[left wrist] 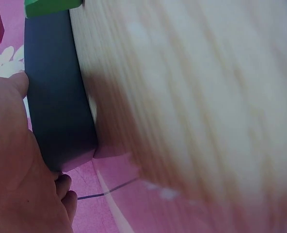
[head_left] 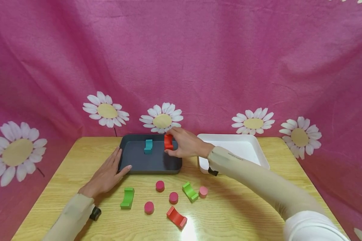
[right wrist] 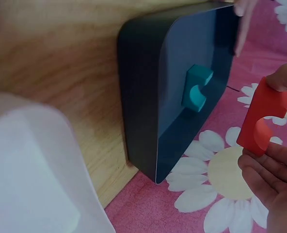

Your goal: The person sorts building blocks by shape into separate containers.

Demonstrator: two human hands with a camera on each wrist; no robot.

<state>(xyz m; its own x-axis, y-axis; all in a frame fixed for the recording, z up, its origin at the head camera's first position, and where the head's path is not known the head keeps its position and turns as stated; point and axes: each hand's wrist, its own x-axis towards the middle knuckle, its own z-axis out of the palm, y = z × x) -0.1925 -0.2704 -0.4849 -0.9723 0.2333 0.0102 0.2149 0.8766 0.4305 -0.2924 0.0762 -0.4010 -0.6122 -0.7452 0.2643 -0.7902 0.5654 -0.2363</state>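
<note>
Between thumb and fingers, my right hand [head_left: 187, 144] pinches a red block with a curved notch [head_left: 168, 142] above the right part of the dark grey tray [head_left: 151, 166]. The right wrist view shows this red block [right wrist: 260, 116] gripped at its two ends, raised over the tray. Inside the tray sits a teal notched block [head_left: 148, 146]. My left hand [head_left: 107, 174] rests with fairly straight fingers along the tray's left edge, its thumb at the front left corner. In the left wrist view, the fingers lie against the tray's dark wall [left wrist: 58, 92].
Right of the dark tray stands a white tray [head_left: 229, 137], partly behind my right forearm. In front lie green notched blocks [head_left: 127, 198], another red notched block [head_left: 177, 217], several dark pink discs [head_left: 149, 208] and a lighter pink disc [head_left: 203, 192]. A flowered pink cloth [head_left: 205, 67] hangs behind the table.
</note>
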